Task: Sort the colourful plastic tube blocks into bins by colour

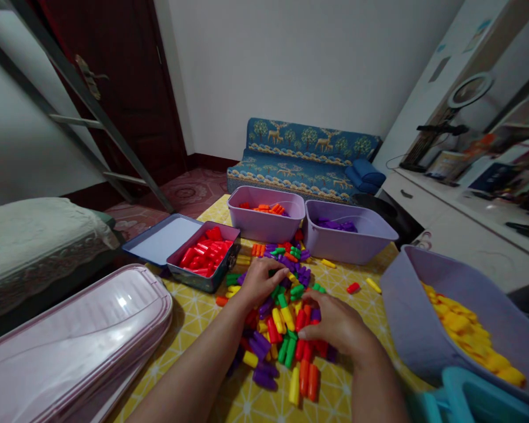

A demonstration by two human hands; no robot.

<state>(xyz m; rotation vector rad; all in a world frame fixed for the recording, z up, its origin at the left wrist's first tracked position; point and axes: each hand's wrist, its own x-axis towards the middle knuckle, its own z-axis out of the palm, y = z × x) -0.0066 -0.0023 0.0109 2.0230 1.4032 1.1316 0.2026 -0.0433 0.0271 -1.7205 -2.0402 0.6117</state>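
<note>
A heap of small rounded plastic toy pieces [285, 317] in red, yellow, green, purple and orange lies in front of me. My left hand [264, 281] is over its far left part, fingers bent and thumb apart, close to purple and yellow pieces; its fingertips are partly hidden. On the right side of the heap, my right hand [332, 322] is curved with thumb and forefinger apart around some red and purple pieces. I see nothing lifted in either hand. Left of the heap, an open tin box [216, 282] holds only red pieces.
Lilac bins stand around the heap: one with orange pieces [264, 223], one with purple pieces [357, 249], one with yellow pieces [405, 317]. Pale pink lids [83, 346] lie at left, a turquoise object [480, 393] at lower right. Yellow patterned cloth [189, 346] covers the table.
</note>
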